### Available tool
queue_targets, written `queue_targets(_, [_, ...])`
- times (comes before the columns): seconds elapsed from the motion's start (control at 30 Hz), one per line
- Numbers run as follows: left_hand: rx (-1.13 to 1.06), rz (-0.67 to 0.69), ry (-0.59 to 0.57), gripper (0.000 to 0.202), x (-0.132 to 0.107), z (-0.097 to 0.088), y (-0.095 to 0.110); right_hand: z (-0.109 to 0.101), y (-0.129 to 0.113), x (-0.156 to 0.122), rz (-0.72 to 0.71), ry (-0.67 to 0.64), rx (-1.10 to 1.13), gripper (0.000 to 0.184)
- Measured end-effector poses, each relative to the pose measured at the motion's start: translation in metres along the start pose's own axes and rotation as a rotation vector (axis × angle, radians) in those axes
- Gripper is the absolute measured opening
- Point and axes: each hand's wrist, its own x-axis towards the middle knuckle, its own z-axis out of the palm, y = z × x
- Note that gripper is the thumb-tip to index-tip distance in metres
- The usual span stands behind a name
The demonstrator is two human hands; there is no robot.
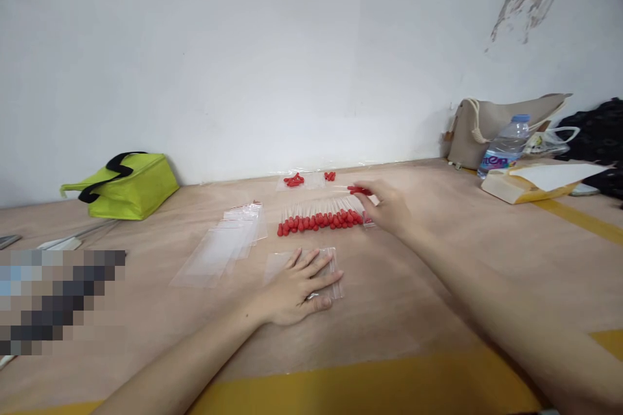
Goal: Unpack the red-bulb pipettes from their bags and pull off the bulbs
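Pressing down flat on a clear bag (275, 267), the left hand (302, 288) has its fingers spread, not gripping anything. Just past it lies the row of red-capped droppers (318, 220). The right hand (389, 209) is pinching a single dropper (359, 190) at the row's far right end. Spare bags (233, 233) sit off to the left, with a green lunch bag (131, 188) back by the wall.

Light even, soft and fairly bright; source unseen. White wall (243, 45) flat, no glare. Faint soft shadows under left hand (296, 288) and beside right arm (487, 298) on tabletop (399, 318). Right hand (387, 207) and its pinched dropper (359, 190) slightly motion-blurred. Wide-angle stretch at edges swells that arm. Pixelated block (58, 298) lower left.
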Motion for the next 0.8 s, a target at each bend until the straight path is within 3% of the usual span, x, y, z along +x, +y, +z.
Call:
queue_targets(0.13, [0.007, -0.028, -0.001, 0.044, -0.004, 0.001, 0.003, 0.033, 0.006, -0.002, -0.268, -0.192, -0.235, 0.025])
queue_targets(0.23, [-0.027, -0.087, 0.152, 0.041, -0.007, -0.003, 0.002, 0.049, 0.011, -0.004, -0.368, -0.341, -0.372, 0.026])
queue_targets(0.33, [-0.106, -0.187, 0.361, 0.035, -0.009, -0.006, -0.008, 0.056, 0.010, -0.008, -0.380, -0.461, -0.417, 0.024])
queue_targets(0.43, [-0.198, -0.266, 0.461, 0.030, -0.010, -0.006, -0.022, 0.054, 0.003, -0.012, -0.323, -0.490, -0.382, 0.027])
queue_targets(0.6, [-0.274, -0.347, 0.450, 0.036, -0.012, -0.004, -0.033, 0.027, 0.003, -0.014, -0.158, -0.390, -0.351, 0.035])
queue_targets(0.7, [-0.376, -0.480, 0.401, 0.055, -0.013, -0.004, -0.036, 0.002, 0.022, -0.019, -0.020, -0.358, -0.418, 0.030])
queue_targets(0.8, [-0.459, -0.521, 0.244, 0.043, -0.014, -0.007, -0.035, -0.017, 0.048, -0.030, 0.207, -0.381, -0.498, 0.025])
